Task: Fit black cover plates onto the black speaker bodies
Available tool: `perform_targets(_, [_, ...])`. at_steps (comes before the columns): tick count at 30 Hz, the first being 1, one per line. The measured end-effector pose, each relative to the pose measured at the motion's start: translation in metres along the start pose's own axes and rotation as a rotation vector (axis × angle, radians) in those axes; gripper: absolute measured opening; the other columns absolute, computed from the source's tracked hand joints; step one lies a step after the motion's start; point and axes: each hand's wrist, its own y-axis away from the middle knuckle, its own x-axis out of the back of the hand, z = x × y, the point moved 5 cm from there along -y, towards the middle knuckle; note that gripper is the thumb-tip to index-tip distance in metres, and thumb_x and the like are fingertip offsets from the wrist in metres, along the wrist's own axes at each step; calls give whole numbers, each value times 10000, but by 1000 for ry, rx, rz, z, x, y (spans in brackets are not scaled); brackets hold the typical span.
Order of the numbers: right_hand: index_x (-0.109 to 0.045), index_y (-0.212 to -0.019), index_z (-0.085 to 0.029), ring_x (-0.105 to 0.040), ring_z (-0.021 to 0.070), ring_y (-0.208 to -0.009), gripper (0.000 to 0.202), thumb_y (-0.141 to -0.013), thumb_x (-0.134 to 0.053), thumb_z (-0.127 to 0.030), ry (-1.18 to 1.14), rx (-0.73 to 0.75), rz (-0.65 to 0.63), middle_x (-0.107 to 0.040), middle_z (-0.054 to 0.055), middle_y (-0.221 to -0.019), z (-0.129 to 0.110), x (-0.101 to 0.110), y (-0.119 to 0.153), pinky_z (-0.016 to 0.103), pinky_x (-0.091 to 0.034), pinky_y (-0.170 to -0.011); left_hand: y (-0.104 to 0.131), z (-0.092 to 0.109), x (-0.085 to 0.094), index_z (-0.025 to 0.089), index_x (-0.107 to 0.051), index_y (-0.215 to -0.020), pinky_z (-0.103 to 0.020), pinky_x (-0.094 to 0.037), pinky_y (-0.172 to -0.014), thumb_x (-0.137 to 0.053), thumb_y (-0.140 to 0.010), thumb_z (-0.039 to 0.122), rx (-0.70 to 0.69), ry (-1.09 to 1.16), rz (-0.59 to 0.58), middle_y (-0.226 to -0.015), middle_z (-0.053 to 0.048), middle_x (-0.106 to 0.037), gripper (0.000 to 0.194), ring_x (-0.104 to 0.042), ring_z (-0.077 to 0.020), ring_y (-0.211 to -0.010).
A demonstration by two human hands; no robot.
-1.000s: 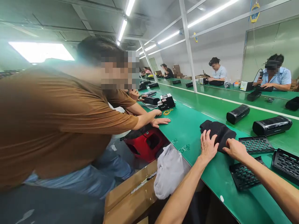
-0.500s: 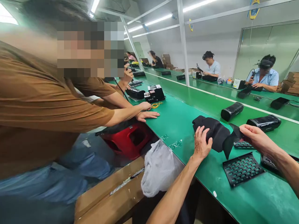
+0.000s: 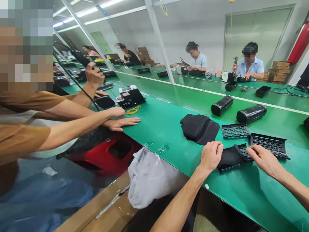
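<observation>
A black fabric piece (image 3: 230, 157) lies over a black perforated grille (image 3: 243, 152) on the green bench (image 3: 169, 125). My left hand (image 3: 210, 156) presses on the fabric's left edge. My right hand (image 3: 262, 158) rests on the grille's right end, fingers curled over it. Behind them lies a stack of black fabric pieces (image 3: 199, 128). Two more black grilles (image 3: 235, 130) (image 3: 268, 144) lie just beyond my right hand.
Two black cylindrical speaker bodies (image 3: 222, 105) (image 3: 251, 113) lie on the bench behind the grilles. A co-worker's hand (image 3: 122, 122) lies flat on the bench at left, above a red stool (image 3: 106, 153). A white plastic bag (image 3: 148, 177) and cardboard box (image 3: 101, 209) sit below the bench edge.
My right hand carried one fabric piece off the stack and laid it over the nearest grille. My left hand left the stack and came down onto that piece.
</observation>
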Motion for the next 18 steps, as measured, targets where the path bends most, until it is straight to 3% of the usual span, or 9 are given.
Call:
perform_targets(2, [-627,-1148,-254,-581,217,-1023,678,-871,-345,-805,60,1,23,-613,17,-1174,-2,-3,3,336,-323,-842,3,-1,-1,160,-702,-1126,-413,-378,-997,-546,-1030,369,7,0,-35,-1142,-68,-670,278,-520,-254,-1086])
perform_targets(5, [-598,-1175,-220,-559,237,-1050,563,-868,-483,-678,146,-2,75,-578,39,-1227,-2,-12,2,304,-252,-759,8,0,-4,125,-693,-965,-420,-365,-988,-638,-934,257,12,25,-85,-1084,-98,-655,147,-505,-274,-1087])
perform_targets(7, [-606,-1106,-204,-542,218,-964,414,-914,-458,-540,166,-9,90,-590,43,-1161,3,-18,0,301,-219,-729,11,0,-6,127,-647,-902,-365,-389,-939,-577,-934,217,22,107,-121,-999,-70,-654,118,-531,-217,-993])
perform_targets(10, [-592,-1003,-198,-515,170,-865,311,-917,-386,-414,110,-21,112,-611,18,-1077,10,-15,4,315,-278,-748,18,0,-2,141,-586,-938,-258,-420,-806,-525,-948,350,42,310,-183,-901,-15,-624,217,-541,-130,-844])
perform_targets(12, [-572,-1063,-202,-531,149,-871,394,-872,-402,-502,39,-44,149,-607,14,-1136,15,-7,13,316,-364,-811,25,0,3,131,-569,-913,-224,-399,-743,-556,-902,486,63,482,-202,-866,-10,-583,355,-511,-109,-806])
perform_targets(15, [-510,-1297,-228,-570,146,-957,744,-795,-438,-772,-149,-98,99,-588,26,-1232,22,-1,27,294,-445,-883,36,4,8,112,-558,-862,-208,-357,-688,-661,-794,626,104,710,-247,-816,-5,-515,528,-436,-90,-752])
perform_targets(16, [-499,-1321,-228,-562,143,-937,836,-760,-471,-847,-236,-118,38,-598,27,-1166,24,-4,32,275,-447,-846,40,6,8,111,-549,-872,-202,-348,-664,-690,-770,656,125,763,-278,-795,3,-493,572,-411,-80,-722])
perform_targets(18, [-532,-1182,-174,-479,108,-781,912,-681,-565,-935,-429,-169,-114,-547,18,-902,29,-14,40,223,-381,-692,48,11,4,113,-523,-895,-187,-329,-616,-743,-728,714,177,859,-342,-754,23,-449,661,-365,-61,-669])
